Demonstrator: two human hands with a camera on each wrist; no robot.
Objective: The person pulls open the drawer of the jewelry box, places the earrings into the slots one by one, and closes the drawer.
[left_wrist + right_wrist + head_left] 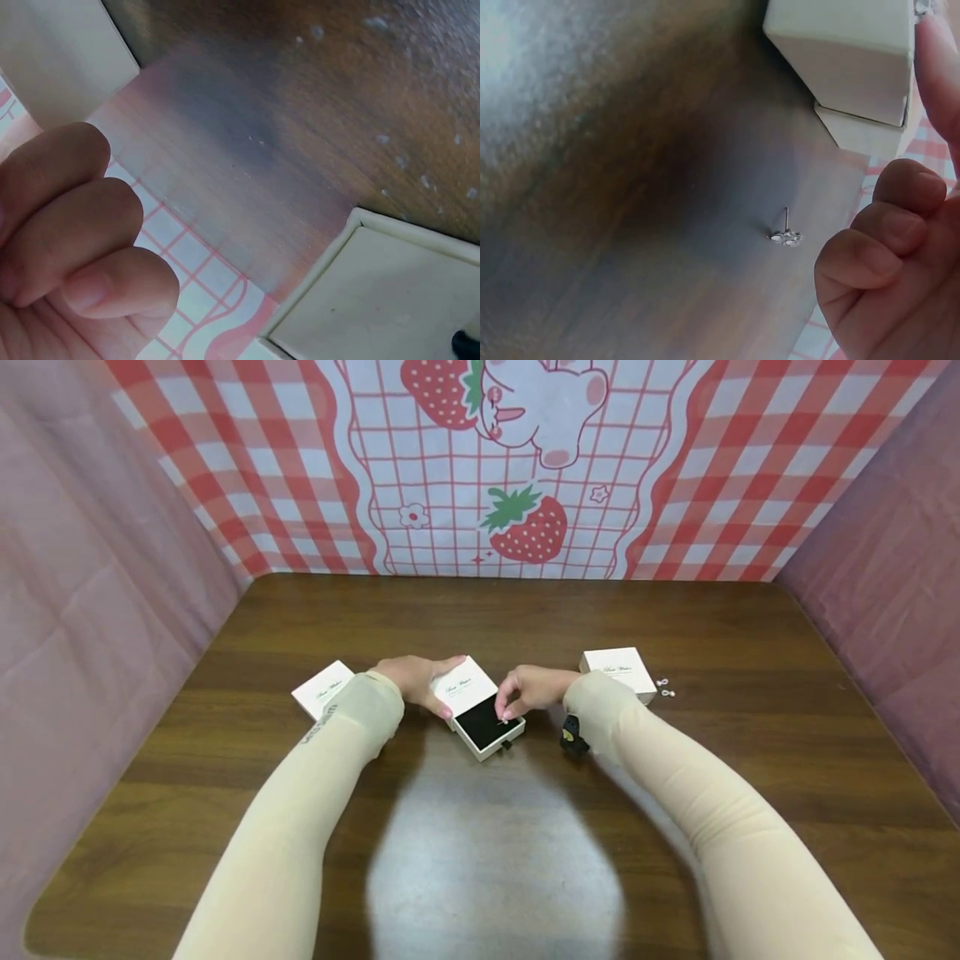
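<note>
My left hand (420, 679) grips the white sleeve (467, 687) of a small jewelry box, thumb on the near side and fingers on the far side. Its drawer (489, 750) is slid partly out toward me and shows a black lining (476, 724). Over that lining my right hand (528, 687) pinches a small shiny earring (505, 721) between thumb and fingertips. In the right wrist view, a sparkly earring stud (786, 237) lies on the table below the curled fingers, pin pointing up, and part of the pinched earring shows at the top edge.
One white box (324, 687) lies to the left, partly behind my left sleeve. Another white box (619, 670) sits on the right, beside two small earrings (664, 687). A dark device (573, 737) hangs under my right wrist. A strawberry-patterned cloth (502, 485) backs the wooden table.
</note>
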